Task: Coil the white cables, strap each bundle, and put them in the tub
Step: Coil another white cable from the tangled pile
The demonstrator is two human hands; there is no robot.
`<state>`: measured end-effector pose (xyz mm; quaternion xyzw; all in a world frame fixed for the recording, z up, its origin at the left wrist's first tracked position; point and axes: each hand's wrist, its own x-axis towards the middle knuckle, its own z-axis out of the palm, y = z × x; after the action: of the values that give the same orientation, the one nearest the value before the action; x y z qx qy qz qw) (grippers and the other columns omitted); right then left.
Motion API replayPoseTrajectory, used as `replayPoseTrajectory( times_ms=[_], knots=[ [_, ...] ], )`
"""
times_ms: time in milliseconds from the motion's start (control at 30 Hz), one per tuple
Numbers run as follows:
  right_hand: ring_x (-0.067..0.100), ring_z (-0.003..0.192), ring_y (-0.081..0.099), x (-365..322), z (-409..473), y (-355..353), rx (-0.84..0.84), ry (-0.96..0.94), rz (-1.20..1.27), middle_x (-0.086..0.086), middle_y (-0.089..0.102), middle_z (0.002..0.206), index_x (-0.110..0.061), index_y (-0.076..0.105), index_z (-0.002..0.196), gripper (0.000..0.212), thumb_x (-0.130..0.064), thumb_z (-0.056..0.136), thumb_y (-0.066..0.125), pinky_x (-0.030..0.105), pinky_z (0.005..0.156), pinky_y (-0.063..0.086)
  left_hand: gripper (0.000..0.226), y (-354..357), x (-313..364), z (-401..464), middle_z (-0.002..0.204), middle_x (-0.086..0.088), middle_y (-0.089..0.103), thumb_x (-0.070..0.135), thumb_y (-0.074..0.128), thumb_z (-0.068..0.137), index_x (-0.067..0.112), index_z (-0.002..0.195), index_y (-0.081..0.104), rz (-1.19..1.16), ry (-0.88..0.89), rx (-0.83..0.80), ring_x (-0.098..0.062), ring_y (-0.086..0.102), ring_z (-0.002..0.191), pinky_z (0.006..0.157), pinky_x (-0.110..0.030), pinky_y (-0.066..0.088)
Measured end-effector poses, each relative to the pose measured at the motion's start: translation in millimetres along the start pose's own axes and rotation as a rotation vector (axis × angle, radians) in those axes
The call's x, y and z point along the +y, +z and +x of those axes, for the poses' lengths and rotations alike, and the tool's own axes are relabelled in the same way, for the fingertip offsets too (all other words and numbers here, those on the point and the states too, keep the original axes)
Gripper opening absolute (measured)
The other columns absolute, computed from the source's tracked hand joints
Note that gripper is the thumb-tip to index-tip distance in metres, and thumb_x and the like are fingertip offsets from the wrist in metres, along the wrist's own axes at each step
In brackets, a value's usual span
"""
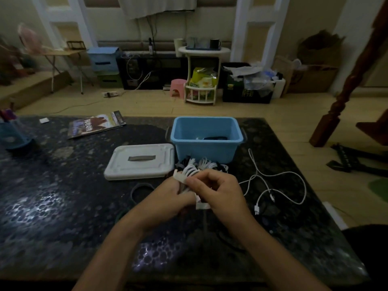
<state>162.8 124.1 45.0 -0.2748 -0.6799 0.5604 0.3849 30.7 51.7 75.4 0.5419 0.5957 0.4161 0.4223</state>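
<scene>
No legible text anywhere (magazine (97,127) cover lettering too blurred to read)

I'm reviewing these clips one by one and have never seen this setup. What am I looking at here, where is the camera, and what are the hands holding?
There is no machine: a person wears a camera on the head, looking down at their own hands. The left hand and right hand together hold a coiled white cable bundle with a pale strap across it, just above a dark speckled table. Behind them stands an open blue tub with something dark inside, its white lid lying to the left. A loose white cable lies uncoiled on the right, and a magazine at the far left.
</scene>
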Motion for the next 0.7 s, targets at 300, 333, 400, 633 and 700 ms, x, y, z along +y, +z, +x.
replayPoseTrajectory(
  times_ms=[300, 333, 400, 633, 700],
  knots=[
    [0.031, 0.08, 0.072, -1.9, -0.1, 4.1, -0.043, 0.009, 0.043, 0.012, 0.074, 0.083, -0.013, 0.071, 0.09, 0.007, -0.015, 0.086, 0.077, 0.049, 0.08, 0.06, 0.039, 6.8, 1.6, 5.0, 0.052, 0.0, 0.044, 0.041, 0.031, 0.104, 0.015, 0.081, 0.047, -0.23, -0.223, 0.196, -0.011, 0.039, 0.043, 0.042, -0.026, 0.03],
    [0.027, 0.078, 0.071, -2.3, 0.2, 4.5, -0.039, 0.002, 0.011, 0.01, 0.073, 0.083, -0.012, 0.071, 0.09, 0.007, -0.015, 0.086, 0.077, 0.044, 0.078, 0.06, 0.033, 7.5, -1.4, 4.8, 0.053, 0.003, 0.047, 0.039, 0.031, 0.105, 0.017, 0.085, 0.045, -0.207, -0.19, 0.225, -0.008, 0.041, 0.041, 0.041, -0.023, 0.031],
    [0.017, 0.073, 0.068, -3.8, 0.6, 5.1, -0.035, -0.002, -0.008, 0.008, 0.073, 0.081, -0.01, 0.073, 0.092, 0.007, -0.013, 0.086, 0.076, 0.033, 0.071, 0.059, 0.025, 9.0, -1.2, 2.6, 0.055, 0.008, 0.051, 0.037, 0.032, 0.106, 0.021, 0.09, 0.043, -0.199, -0.143, 0.259, -0.001, 0.046, 0.04, 0.039, -0.017, 0.034],
    [0.017, 0.074, 0.071, -8.4, -8.1, 15.4, 0.039, -0.036, -0.094, 0.002, 0.072, 0.08, -0.025, 0.067, 0.092, 0.008, -0.021, 0.089, 0.074, 0.034, 0.068, 0.06, 0.031, 6.3, 3.8, -1.7, 0.064, 0.004, 0.051, 0.037, 0.034, 0.107, 0.016, 0.089, 0.048, -0.126, -0.053, 0.303, -0.001, 0.044, 0.046, 0.042, -0.016, 0.036],
    [0.022, 0.072, 0.07, -10.1, -8.0, 17.5, 0.097, -0.048, -0.079, 0.007, 0.07, 0.079, -0.023, 0.057, 0.097, 0.022, -0.02, 0.087, 0.076, 0.036, 0.065, 0.06, 0.034, 6.2, 2.9, -0.2, 0.062, 0.002, 0.052, 0.035, 0.037, 0.107, 0.013, 0.086, 0.052, -0.126, -0.052, 0.355, -0.003, 0.045, 0.046, 0.041, -0.017, 0.036]
  ],
)
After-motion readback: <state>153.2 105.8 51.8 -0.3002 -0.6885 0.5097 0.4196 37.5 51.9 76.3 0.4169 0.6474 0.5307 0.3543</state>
